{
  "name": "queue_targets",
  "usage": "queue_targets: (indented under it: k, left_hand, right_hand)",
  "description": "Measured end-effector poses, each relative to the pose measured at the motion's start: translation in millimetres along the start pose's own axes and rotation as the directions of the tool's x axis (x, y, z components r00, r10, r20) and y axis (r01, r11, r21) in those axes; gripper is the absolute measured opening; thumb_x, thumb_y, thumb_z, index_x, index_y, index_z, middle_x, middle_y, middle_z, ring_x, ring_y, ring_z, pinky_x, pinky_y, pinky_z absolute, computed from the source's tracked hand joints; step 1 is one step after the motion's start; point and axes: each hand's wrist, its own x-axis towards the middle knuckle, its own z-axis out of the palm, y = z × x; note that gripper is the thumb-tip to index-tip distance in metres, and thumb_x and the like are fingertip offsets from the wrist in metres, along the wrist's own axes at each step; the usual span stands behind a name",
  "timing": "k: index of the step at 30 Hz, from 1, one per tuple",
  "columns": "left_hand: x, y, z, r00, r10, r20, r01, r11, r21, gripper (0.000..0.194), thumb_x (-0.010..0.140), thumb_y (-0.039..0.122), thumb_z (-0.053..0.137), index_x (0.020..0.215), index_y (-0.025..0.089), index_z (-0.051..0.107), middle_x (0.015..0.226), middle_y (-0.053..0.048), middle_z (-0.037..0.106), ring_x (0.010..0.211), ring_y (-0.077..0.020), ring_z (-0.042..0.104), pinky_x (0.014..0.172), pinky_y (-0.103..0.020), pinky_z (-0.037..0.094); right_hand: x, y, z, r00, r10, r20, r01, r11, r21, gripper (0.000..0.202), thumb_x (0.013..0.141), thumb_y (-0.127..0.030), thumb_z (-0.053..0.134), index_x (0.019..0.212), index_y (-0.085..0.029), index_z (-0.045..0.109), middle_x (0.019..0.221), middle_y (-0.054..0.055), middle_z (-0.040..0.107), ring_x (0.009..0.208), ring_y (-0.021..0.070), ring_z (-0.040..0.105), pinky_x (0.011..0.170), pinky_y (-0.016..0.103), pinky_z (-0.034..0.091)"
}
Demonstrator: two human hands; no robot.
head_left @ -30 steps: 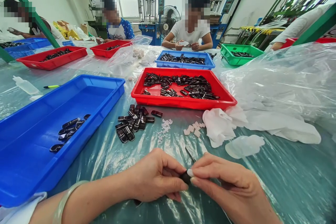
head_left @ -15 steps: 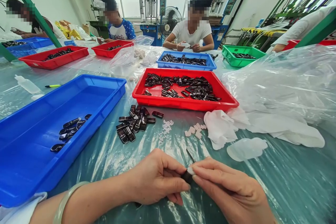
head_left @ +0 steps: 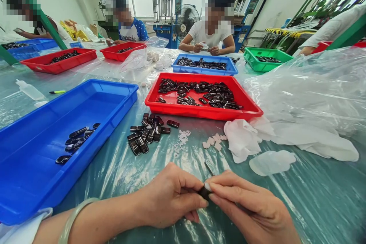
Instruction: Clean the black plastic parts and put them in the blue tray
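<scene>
My left hand [head_left: 174, 196] is closed, its thumb and fingers gripping a small dark glossy part [head_left: 204, 193] low in front of me. My right hand [head_left: 251, 206] pinches a small white piece [head_left: 207, 186] against the top end of that part; the fingertips partly hide both. A thin metal tool [head_left: 209, 167] sticks out just beyond the right fingertips, and I cannot tell whether it is held or lies on the table. Ahead of my hands are a heap of similar dark parts [head_left: 147, 133], white scraps [head_left: 182, 139] and small pale pieces [head_left: 214, 141].
A blue tray [head_left: 114, 112] with several dark parts stands left. A red tray [head_left: 200, 111] full of them is ahead. White cloth [head_left: 243, 141], a translucent bottle [head_left: 270, 162] and plastic sheeting [head_left: 320, 84] lie right. Co-workers [head_left: 211, 32] sit across the table.
My hands stay together around the dark part with almost no movement. The camera view has shifted slightly. A dark bit that showed below my left wrist is out of sight.
</scene>
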Motion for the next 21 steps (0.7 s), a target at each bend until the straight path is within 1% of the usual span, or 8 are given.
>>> queue_targets:
  k: [7,13,21]
  left_hand:
    - [-0.7,-1.3,-0.5,0.999,-0.022,0.024,0.022,1.000,-0.018,0.012,0.072,0.023,0.055,0.065,0.014,0.056,0.054,0.001,0.053,0.055,-0.0142,0.060,0.054,-0.021,0.046]
    - [-0.2,-2.3,-2.1,0.999,-0.018,0.032,0.017,1.000,0.003,0.018,0.074,0.025,0.055,0.060,0.015,0.051,0.052,0.001,0.052,0.055,-0.0132,0.060,0.050,-0.017,0.044]
    - [-1.3,-3.5,-0.5,0.999,-0.041,0.030,0.042,0.999,-0.020,0.016,0.073,0.022,0.055,0.059,0.015,0.052,0.050,0.002,0.051,0.053,-0.0120,0.059,0.050,-0.017,0.045]
  right_hand:
    - [0.4,0.8,-0.3,0.999,0.003,0.045,-0.002,1.000,-0.030,0.026,0.080,-0.009,0.057,0.092,-0.029,0.069,0.086,0.001,0.067,0.074,0.0139,0.064,0.065,0.020,0.053]
    - [-0.5,0.6,-0.7,0.997,0.012,0.072,-0.009,0.999,-0.038,0.020,0.082,-0.013,0.056,0.091,-0.026,0.069,0.085,0.003,0.066,0.074,0.0138,0.063,0.065,0.020,0.053]
    - [1.8,0.3,1.4,0.996,0.026,0.090,-0.024,0.999,-0.025,0.022,0.082,-0.012,0.054,0.090,-0.026,0.068,0.084,0.002,0.065,0.074,0.0131,0.063,0.066,0.019,0.052]
